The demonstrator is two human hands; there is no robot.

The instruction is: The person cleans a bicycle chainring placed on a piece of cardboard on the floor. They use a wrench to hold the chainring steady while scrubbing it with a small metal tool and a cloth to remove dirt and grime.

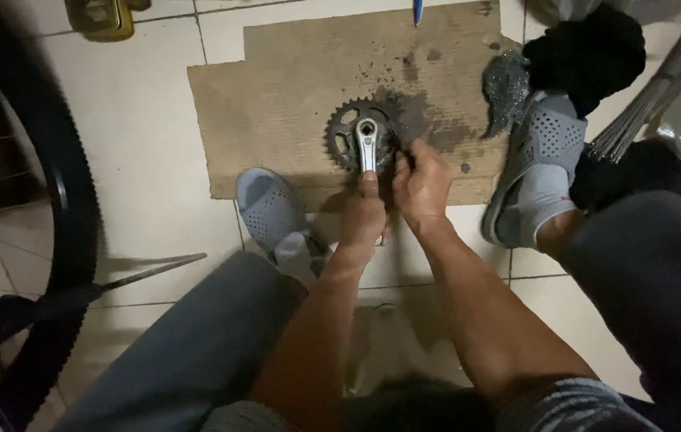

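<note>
Your grey-trousered knees frame the view, and your bare forearms run forward between them to a bicycle crankset lying on the floor. Your left hand (363,214) is wrapped around the smooth silver crank arm (367,148), thumb laid along it. Your right hand (420,182) is curled, fingers pinched at the right rim of the dark toothed chainring (346,132); what it grips, if anything, is hidden. The crankset rests near the front edge of a worn, grease-stained cardboard sheet (276,96) on pale floor tiles (140,160). Perforated grey slippers (270,206) flank your hands, the right one overlapping the cardboard's right edge. A knobby black bicycle tyre (68,208) crowds the left side; bundled metal spokes (660,88) lie far right.
</note>
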